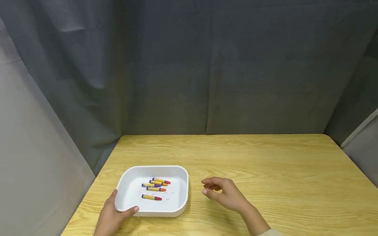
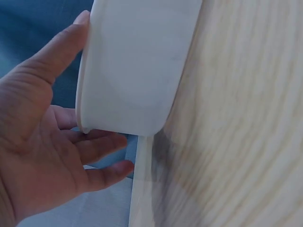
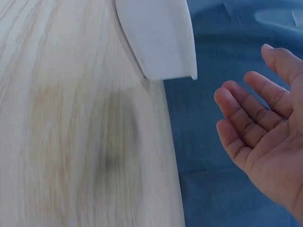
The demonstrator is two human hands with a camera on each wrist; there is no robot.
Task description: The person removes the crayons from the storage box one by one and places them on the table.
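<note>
While the left hand (image 1: 112, 216) grips the near-left corner of the white tray (image 1: 127, 179) on the table (image 1: 277, 184), the right hand (image 1: 224, 193) hovers beside it, loosely curled, empty. From the left wrist, the thumb (image 2: 61, 47) lies along the tray wall. From the right wrist, relaxed fingers (image 3: 246, 118) stay clear of the tray.

crayons (image 1: 155, 186) in tray (image 1: 179, 172), tray on table (image 1: 276, 170)
</note>
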